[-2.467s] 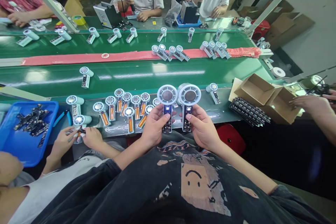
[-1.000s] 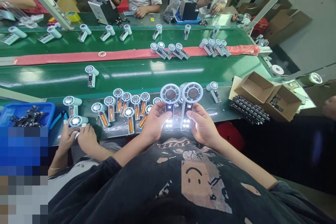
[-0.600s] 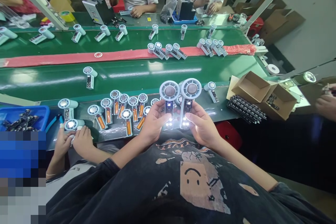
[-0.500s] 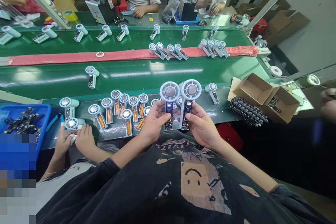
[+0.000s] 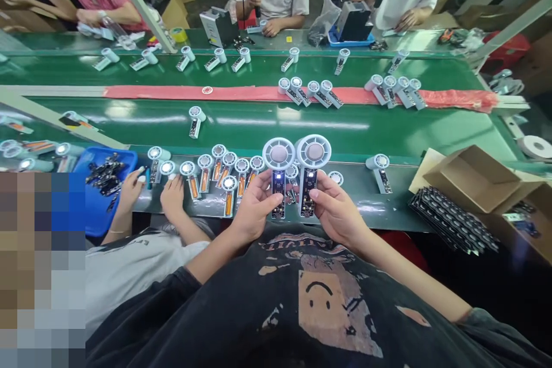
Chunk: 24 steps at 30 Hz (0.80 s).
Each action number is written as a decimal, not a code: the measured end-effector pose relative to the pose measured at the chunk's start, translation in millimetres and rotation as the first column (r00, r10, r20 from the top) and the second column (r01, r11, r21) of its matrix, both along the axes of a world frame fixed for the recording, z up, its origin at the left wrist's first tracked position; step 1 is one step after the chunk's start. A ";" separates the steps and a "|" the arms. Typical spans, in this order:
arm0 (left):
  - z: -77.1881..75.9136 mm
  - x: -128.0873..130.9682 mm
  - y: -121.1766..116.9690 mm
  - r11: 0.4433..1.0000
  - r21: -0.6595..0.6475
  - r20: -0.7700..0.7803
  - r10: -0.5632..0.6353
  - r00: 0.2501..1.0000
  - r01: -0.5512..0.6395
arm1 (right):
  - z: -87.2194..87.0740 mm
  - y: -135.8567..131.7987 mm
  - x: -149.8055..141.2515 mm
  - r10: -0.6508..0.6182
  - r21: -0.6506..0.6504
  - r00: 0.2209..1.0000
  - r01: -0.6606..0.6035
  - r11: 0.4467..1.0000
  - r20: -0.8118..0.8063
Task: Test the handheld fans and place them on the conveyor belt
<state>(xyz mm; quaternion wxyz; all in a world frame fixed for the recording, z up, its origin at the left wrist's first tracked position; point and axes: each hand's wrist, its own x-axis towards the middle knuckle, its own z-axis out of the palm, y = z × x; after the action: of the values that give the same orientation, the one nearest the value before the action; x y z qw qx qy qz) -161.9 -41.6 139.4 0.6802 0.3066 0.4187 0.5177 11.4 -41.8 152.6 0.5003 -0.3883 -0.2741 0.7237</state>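
Note:
My left hand (image 5: 253,207) grips the handle of a small white handheld fan (image 5: 278,155) with an exposed circuit board, and a small blue light glows on the board. My right hand (image 5: 335,210) holds a second fan (image 5: 313,152) the same way. Both fans stand upright side by side, round heads up, above the near edge of the bench. Just left of my hands, several similar fans with orange batteries (image 5: 224,169) lie on the bench ledge (image 5: 357,207).
A co-worker's hands (image 5: 172,195) rest at my left beside a blue tray of parts (image 5: 103,175). More fans lie on the green conveyor belt (image 5: 259,126) and red strip (image 5: 241,93). Open cardboard boxes (image 5: 472,178) and a black parts tray (image 5: 452,227) sit at right. People work across the belt.
The bright white lights on both fan handles have gone out; only small blue lights remain. My view has shifted left. The co-worker's hands moved from a fan toward the blue tray.

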 end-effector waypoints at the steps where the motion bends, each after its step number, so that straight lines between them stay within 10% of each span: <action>1: 0.4 -1.2 -1.2 1.000 -0.001 0.005 0.008 1.000 -0.008 | 0.8 0.5 -1.2 0.015 -0.003 1.000 -0.015 1.000 -0.003; 24: -5.8 -13.9 -17.3 0.999 0.023 0.015 0.049 0.999 -0.050 | 3.9 -18.6 -22.8 -0.057 0.025 0.998 0.057 0.998 0.013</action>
<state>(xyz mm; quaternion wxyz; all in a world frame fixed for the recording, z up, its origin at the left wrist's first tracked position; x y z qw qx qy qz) -175.7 -59.0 133.6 0.6667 0.3001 0.4152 0.5414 -11.4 -60.4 156.5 0.5234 -0.3948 -0.2752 0.7031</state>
